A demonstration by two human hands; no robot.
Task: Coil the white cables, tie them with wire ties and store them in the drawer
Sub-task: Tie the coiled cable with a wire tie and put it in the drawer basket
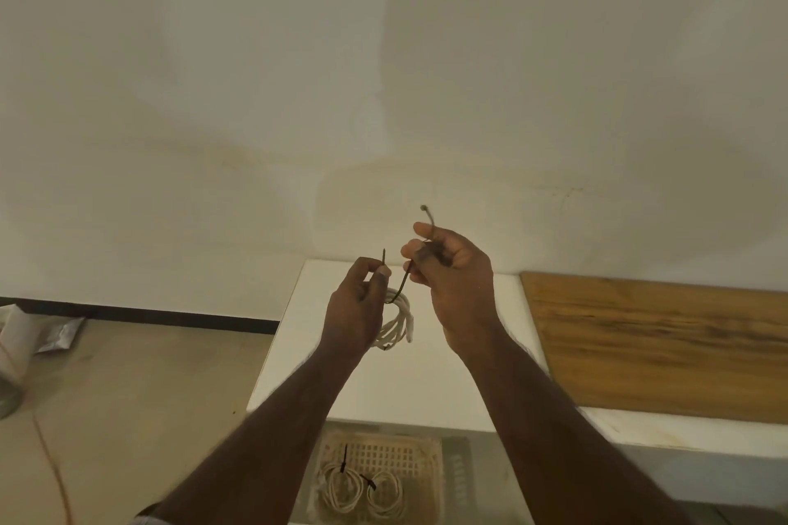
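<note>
A coiled white cable (396, 322) hangs in the air above the white table top (383, 379), slung on a dark wire tie (401, 288) that loops under it. My left hand (356, 307) pinches one end of the tie between thumb and fingertip. My right hand (452, 269) grips the other end, whose head sticks up past my fingers. Below the table edge, an open drawer with a pale mesh basket (383, 456) holds two coiled white cables (362, 488), each bound with a black tie.
A wooden board (665, 341) lies on the table to the right. On the floor at the left are a crumpled silver bag (59, 335), a round container edge (6, 388) and a thin orange cord (51, 465). A plain wall rises behind.
</note>
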